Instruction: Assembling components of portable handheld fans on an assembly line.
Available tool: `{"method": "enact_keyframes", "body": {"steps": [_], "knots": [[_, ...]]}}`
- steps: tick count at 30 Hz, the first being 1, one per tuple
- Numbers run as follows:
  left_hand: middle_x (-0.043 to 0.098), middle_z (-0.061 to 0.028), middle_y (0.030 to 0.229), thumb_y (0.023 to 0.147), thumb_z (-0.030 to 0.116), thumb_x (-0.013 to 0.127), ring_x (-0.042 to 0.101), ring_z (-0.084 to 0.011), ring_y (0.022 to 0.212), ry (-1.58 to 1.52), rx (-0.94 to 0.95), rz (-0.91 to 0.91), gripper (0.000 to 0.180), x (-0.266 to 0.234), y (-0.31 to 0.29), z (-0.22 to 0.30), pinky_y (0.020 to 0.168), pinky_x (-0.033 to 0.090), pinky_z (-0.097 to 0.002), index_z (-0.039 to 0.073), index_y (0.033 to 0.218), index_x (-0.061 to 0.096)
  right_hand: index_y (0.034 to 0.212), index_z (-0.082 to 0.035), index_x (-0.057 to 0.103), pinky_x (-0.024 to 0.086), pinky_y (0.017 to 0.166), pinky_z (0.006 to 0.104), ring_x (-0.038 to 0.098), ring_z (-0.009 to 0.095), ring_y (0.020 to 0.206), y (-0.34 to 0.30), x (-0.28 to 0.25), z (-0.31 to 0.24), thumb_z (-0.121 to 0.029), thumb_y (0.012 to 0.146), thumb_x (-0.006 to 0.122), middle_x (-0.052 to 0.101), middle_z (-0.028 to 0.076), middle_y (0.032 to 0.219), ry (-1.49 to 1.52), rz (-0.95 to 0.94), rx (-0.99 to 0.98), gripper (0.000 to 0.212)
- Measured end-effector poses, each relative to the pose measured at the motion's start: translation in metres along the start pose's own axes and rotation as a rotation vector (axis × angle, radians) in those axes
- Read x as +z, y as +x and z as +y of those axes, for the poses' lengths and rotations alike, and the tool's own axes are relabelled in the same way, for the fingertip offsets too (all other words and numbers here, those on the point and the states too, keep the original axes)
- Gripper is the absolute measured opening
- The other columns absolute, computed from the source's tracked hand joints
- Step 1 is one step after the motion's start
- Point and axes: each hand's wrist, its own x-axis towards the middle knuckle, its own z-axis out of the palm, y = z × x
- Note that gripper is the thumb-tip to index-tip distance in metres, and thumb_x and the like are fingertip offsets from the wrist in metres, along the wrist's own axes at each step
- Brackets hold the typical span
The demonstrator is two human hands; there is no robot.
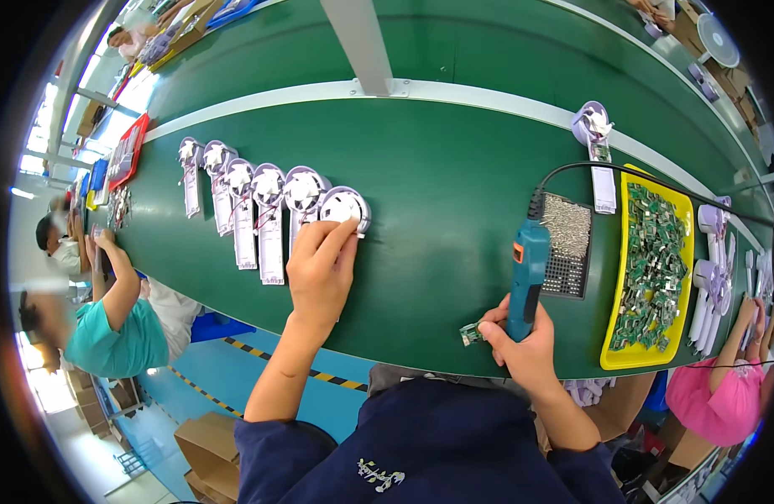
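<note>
My left hand (pixel 321 273) is closed on the round head of a white and lilac handheld fan housing (pixel 345 202), its fingertips at the rim. That housing is at the right end of a slanted row of similar open fan housings (pixel 270 239) with white blades and long handles; red wires show on some. Near the table's front edge, my right hand (pixel 525 340) grips a teal electric screwdriver (pixel 531 256), its cord end pointing up and away. A small green circuit board (pixel 471 334) is pinched between the same hand's thumb and fingers. The screwdriver's tip is hidden.
Beyond the screwdriver lies a black perforated screw tray (pixel 565 281) with many small screws. A yellow tray (pixel 612 359) heaped with circuit boards stands to its right. One fan housing (pixel 604 189) lies behind. The black cord (pixel 656 170) arches rightward. Co-workers sit at both sides.
</note>
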Motion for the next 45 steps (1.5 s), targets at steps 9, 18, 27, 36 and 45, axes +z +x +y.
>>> {"method": "enact_keyframes", "body": {"steps": [9,18,27,36,45], "knots": [[0.063,-0.0082,0.084,0.070,-0.010,0.073,0.060,-0.0254,0.080,-0.263,-0.022,-0.178,0.022,0.021,-0.024,0.078,0.070,0.049,-0.0341,0.001,0.088,0.070,0.111,-0.002,0.049,0.041,0.043,0.0209,0.056,0.007,0.055,-0.007,-0.011,-0.009,0.002,0.085,0.072,0.068,0.009,0.084,0.032,0.138,-0.058,0.035],[0.051,-0.0107,0.105,0.079,-0.012,0.072,0.056,-0.0207,0.082,-0.436,-0.281,0.014,0.021,0.039,-0.070,0.112,0.069,0.049,-0.0294,0.000,0.096,0.069,0.114,-0.001,0.050,0.042,0.045,0.0203,0.056,0.008,0.056,-0.003,-0.008,-0.018,0.002,0.087,0.071,0.068,0.009,0.086,-0.092,0.196,-0.102,0.035],[0.052,-0.0083,0.099,0.079,-0.009,0.074,0.058,-0.0158,0.081,-0.554,-0.540,-0.054,0.018,0.042,-0.075,0.105,0.065,0.050,-0.0251,-0.001,0.093,0.066,0.115,-0.001,0.050,0.051,0.057,0.0224,0.064,0.012,0.072,0.000,0.008,-0.011,0.007,0.080,0.075,0.068,0.011,0.092,-0.183,0.161,-0.100,0.044],[0.059,-0.0105,0.102,0.083,-0.006,0.072,0.064,-0.0159,0.086,-0.783,-0.681,-0.196,0.016,0.037,-0.066,0.100,0.071,0.056,-0.0254,-0.001,0.098,0.067,0.114,0.000,0.052,0.056,0.075,0.0285,0.067,0.015,0.085,0.004,0.014,-0.016,0.006,0.079,0.077,0.069,0.011,0.093,-0.430,0.107,-0.126,0.043],[0.055,-0.0091,0.108,0.086,-0.006,0.069,0.064,-0.0143,0.093,-0.903,-0.747,-0.276,0.018,0.033,-0.063,0.101,0.077,0.060,-0.0251,-0.002,0.103,0.066,0.106,0.000,0.058,0.049,0.059,0.0230,0.060,0.006,0.067,0.007,0.019,-0.012,-0.005,0.078,0.082,0.067,0.003,0.089,-0.576,0.203,-0.180,0.037]]}}
